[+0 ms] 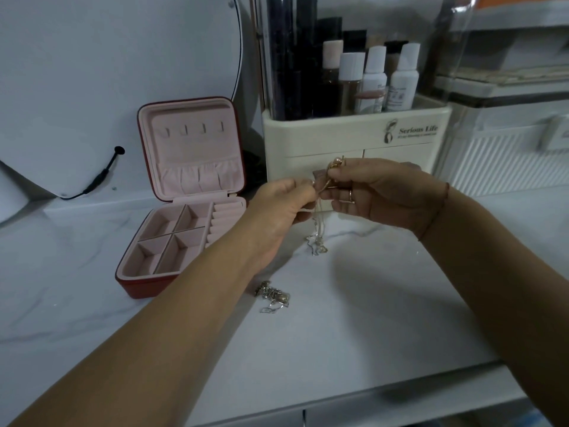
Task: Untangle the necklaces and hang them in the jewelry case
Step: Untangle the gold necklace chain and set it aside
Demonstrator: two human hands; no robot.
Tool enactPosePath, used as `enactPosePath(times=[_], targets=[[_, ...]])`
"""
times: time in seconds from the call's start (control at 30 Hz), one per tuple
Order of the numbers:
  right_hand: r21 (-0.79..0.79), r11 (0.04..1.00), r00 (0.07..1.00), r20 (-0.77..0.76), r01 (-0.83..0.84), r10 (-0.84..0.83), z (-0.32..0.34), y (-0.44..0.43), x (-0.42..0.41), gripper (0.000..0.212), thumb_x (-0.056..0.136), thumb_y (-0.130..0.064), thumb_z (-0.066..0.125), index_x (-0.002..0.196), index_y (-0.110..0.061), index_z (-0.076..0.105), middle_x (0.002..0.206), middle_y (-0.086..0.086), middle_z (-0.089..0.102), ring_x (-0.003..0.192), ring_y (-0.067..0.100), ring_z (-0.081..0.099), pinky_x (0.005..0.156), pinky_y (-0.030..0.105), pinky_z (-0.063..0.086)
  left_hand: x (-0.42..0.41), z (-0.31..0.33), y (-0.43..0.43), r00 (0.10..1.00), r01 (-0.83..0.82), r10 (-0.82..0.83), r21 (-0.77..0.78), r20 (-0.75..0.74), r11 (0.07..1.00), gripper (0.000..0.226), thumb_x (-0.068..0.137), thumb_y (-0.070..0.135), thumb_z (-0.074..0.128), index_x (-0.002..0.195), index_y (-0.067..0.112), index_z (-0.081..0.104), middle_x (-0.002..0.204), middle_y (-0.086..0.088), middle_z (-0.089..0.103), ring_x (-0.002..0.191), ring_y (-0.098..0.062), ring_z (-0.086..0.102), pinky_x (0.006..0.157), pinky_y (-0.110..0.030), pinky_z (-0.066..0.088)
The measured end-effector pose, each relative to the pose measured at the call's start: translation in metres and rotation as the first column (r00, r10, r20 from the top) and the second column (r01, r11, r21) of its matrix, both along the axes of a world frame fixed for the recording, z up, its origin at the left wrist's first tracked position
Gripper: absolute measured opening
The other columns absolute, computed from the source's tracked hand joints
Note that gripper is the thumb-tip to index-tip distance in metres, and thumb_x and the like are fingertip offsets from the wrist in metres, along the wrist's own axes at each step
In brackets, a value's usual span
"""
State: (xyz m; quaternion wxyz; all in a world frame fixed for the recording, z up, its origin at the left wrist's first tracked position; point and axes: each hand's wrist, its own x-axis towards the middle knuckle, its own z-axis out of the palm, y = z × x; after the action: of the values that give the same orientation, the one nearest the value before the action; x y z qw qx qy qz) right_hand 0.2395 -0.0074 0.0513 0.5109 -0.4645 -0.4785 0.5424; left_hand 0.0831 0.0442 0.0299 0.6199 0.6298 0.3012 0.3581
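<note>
Both hands, left (281, 208) and right (381, 195), pinch a tangled chain (320, 211). The open jewelry case (184, 195) shows bare compartments; another chain (274, 297) lies on the bench (354, 318).

Tangled chains (317, 238) dangling midair — second clump (274, 296) on counter (369, 303); red jewelry case (138, 286) open, left.
</note>
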Motion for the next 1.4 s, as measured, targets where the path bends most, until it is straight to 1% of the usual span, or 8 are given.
enactPosePath(times=[0.17, 0.3, 0.5, 0.6, 0.73, 0.83, 1.03, 1.4], targets=[[-0.020, 0.998, 0.994, -0.093, 0.054, -0.056, 0.001, 0.000, 0.002, 0.023, 0.098, -0.010, 0.043, 0.078, -0.009, 0.055, 0.068, -0.001, 0.063, 0.069, 0.010, 0.064, 0.064, 0.020, 0.054, -0.002, 0.001, 0.001, 0.999, -0.006, 0.007, -0.029, 0.045, 1.000, 0.035, 0.085, -0.002, 0.055, 0.058, 0.018, 0.064, 0.069, 0.003, 0.061, 0.074, -0.011, 0.056, 0.073, -0.025, 0.045], [0.006, 0.990, 0.985, -0.109, 0.139, -0.138, 0.003, 0.001, 0.004, 0.024, 0.096, -0.010, 0.047, 0.073, -0.014, 0.049, 0.056, -0.002, 0.050, 0.057, 0.010, 0.056, 0.058, 0.021, 0.049, 0.000, 0.004, -0.002, 0.992, 0.053, -0.042, -0.089, 0.116, 0.995, 0.029, 0.087, -0.005, 0.050, 0.068, 0.015, 0.058, 0.074, 0.001, 0.062, 0.075, -0.011, 0.058, 0.074, -0.025, 0.046], [0.105, 0.970, 0.973, -0.101, 0.218, -0.207, 0.005, 0.001, 0.007, 0.023, 0.096, -0.009, 0.047, 0.074, -0.014, 0.047, 0.053, -0.004, 0.046, 0.048, 0.009, 0.047, 0.071, 0.027, 0.045, -0.013, 0.013, 0.006, 0.870, 0.269, -0.104, -0.286, 0.482, 0.920, 0.021, 0.067, -0.001, 0.047, 0.056, 0.014, 0.057, 0.074, -0.008, 0.064, 0.078, -0.020, 0.065, 0.091, -0.037, 0.053], [0.172, 0.949, 0.961, -0.136, 0.262, -0.241, 0.008, 0.000, 0.008, 0.021, 0.097, -0.008, 0.045, 0.076, -0.013, 0.047, 0.056, -0.003, 0.047, 0.045, 0.007, 0.044, 0.062, 0.023, 0.050, -0.018, 0.016, 0.011, 0.833, 0.275, -0.054, -0.326, 0.551, 0.905, 0.012, 0.064, 0.002, 0.043, 0.064, 0.014, 0.047, 0.062, -0.004, 0.051, 0.057, -0.015, 0.053, 0.071, -0.033, 0.059], [0.257, 0.885, 0.921, -0.149, 0.387, -0.360, 0.010, -0.002, 0.011, 0.012, 0.098, -0.008, 0.045, 0.089, -0.004, 0.053, 0.075, 0.005, 0.065, 0.040, 0.005, 0.040, 0.052, 0.022, 0.047, -0.019, 0.016, 0.013, 0.939, 0.182, -0.089, -0.259, 0.334, 0.949, 0.012, 0.064, 0.005, 0.045, 0.070, 0.015, 0.046, 0.061, -0.001, 0.050, 0.041, -0.008, 0.031, 0.038, -0.017, 0.033], [0.261, 0.884, 0.921, -0.161, 0.387, -0.356, 0.012, -0.004, 0.011, 0.014, 0.099, -0.010, 0.043, 0.103, 0.000, 0.051, 0.101, 0.011, 0.072, 0.037, 0.004, 0.035, 0.051, 0.021, 0.046, -0.013, 0.010, 0.009, 0.989, 0.132, -0.112, -0.237, 0.096, 0.962, 0.020, 0.080, -0.004, 0.041, 0.072, 0.012, 0.050, 0.064, -0.004, 0.053, 0.035, -0.006, 0.028, 0.035, -0.014, 0.026], [0.327, 0.911, 0.968, -0.085, 0.251, -0.236, 0.016, -0.011, -0.001, 0.017, 0.101, -0.014, 0.039, 0.086, -0.013, 0.046, 0.123, 0.011, 0.065, 0.037, 0.003, 0.028, 0.048, 0.020, 0.044, -0.006, -0.002, -0.004, 0.950, 0.184, -0.209, -0.126, -0.230, 0.975, 0.019, 0.084, -0.009, 0.059, 0.087, 0.010, 0.060, 0.067, -0.006, 0.049, 0.036, -0.004, 0.024, 0.032, -0.014, 0.021], [0.318, 0.939, 0.992, -0.044, 0.129, -0.122, 0.020, -0.015, 0.001, 0.021, 0.102, -0.017, 0.033, 0.087, -0.011, 0.045, 0.129, 0.009, 0.062, 0.035, 0.002, 0.026, 0.045, 0.017, 0.040, -0.008, 0.004, -0.007, 0.942, 0.287, -0.316, -0.218, -0.115, 0.933, 0.026, 0.094, 0.014, 0.054, 0.115, 0.001, 0.062, 0.058, 0.001, 0.054, 0.032, -0.001, 0.018, 0.030, -0.012, 0.010]])
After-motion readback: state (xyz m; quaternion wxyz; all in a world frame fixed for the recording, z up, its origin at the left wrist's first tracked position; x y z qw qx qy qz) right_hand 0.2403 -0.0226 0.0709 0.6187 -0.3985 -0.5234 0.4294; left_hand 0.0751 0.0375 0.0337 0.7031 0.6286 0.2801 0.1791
